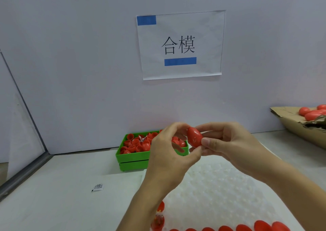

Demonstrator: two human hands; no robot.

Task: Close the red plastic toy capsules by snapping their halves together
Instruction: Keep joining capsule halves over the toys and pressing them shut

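- Both hands are up over the middle of the worktop (pixel 61 186), sharing one red capsule (pixel 194 137) that looks like an egg with its halves together.
- The right hand (pixel 234 142) pinches it: thumb (pixel 210 141) pressed on the near side, the other fingers curled round the back.
- The left hand (pixel 165 148) curls in from the other side, fingertips bent toward the capsule's top and thumb (pixel 195 151) touching it underneath (fingers close together, not splayed).
- Behind the hands, near the worktop's back edge against the wall, sits a green bin (pixel 134 157) heaped with loose red halves (pixel 139 143).
- Along the near edge a row of closed red capsules (pixel 261 226) lies on a white bubbly sheet (pixel 220 186), which covers the right part of the worktop.
- A few more red pieces (pixel 159 218) sit by the left forearm, too blurred to make out.
- At the right edge there's a torn cardboard box (pixel 291 125) holding more closed capsules (pixel 312 113).
- A small white packet (pixel 97 187) lies toward the near left.
- The wall has a paper sign (pixel 180 44) with two printed characters and blue tape.
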